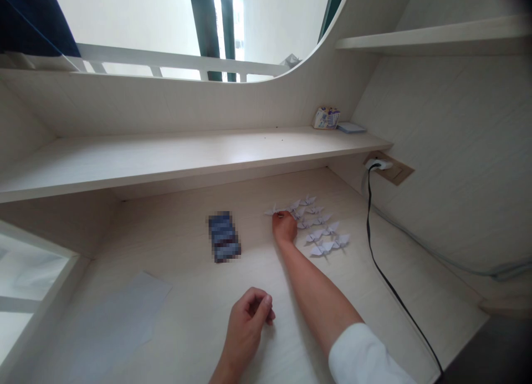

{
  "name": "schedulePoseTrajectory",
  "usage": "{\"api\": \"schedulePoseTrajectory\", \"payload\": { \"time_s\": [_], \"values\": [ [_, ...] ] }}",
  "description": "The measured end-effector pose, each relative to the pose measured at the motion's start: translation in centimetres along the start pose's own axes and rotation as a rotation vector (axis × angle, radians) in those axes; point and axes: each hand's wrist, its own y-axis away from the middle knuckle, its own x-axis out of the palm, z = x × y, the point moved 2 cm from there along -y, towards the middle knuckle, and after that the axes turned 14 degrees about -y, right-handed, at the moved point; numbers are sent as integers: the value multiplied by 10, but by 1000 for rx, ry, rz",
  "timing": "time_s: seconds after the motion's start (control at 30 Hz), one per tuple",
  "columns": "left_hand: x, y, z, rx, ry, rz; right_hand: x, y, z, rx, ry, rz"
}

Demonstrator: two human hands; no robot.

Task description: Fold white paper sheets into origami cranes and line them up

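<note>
My right hand (285, 226) reaches far over the desk, its fingers closed at a small white folded paper crane (271, 211). The fingers cover part of that crane. To the right of this hand, several similar paper cranes (323, 234) stand in loose rows, the nearest ones close by my knuckles. My left hand (250, 317) rests nearer to me, loosely curled with the thumb against the fingers, and nothing shows in it. Left of the right hand lies a blurred-out dark blue rectangular thing (225, 237).
White paper sheets (120, 323) lie at the left of the desk (178, 284). A black cable (371, 234) runs from a wall socket (393, 168) down the right side. Above the desk's back, a shelf (166, 154) carries a small packet (326, 118) and a flat pad (351, 127).
</note>
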Motion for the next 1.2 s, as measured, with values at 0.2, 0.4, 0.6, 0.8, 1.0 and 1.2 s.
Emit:
{"api": "schedulePoseTrajectory", "payload": {
  "time_s": [0.2, 0.4, 0.6, 0.8, 1.0, 1.2],
  "values": [
    [0, 0, 1, 11, -10, -6, 1, 0, -1, -22, -1, -8],
    [0, -1, 1, 10, -23, -6, 2, -1, -3, -27, -5, -4],
    [0, 0, 2, 12, -23, -2, 2, -3, -5, -36, -14, -12],
    [0, 0, 1, 7, -10, -6, 2, -3, -5, -49, -20, -19],
    [0, -1, 1, 1, 14, -13, 1, -3, -5, -51, -31, -15],
    [0, 0, 1, -2, 9, -7, 0, -2, -4, -54, -71, -22]
  ]
}}
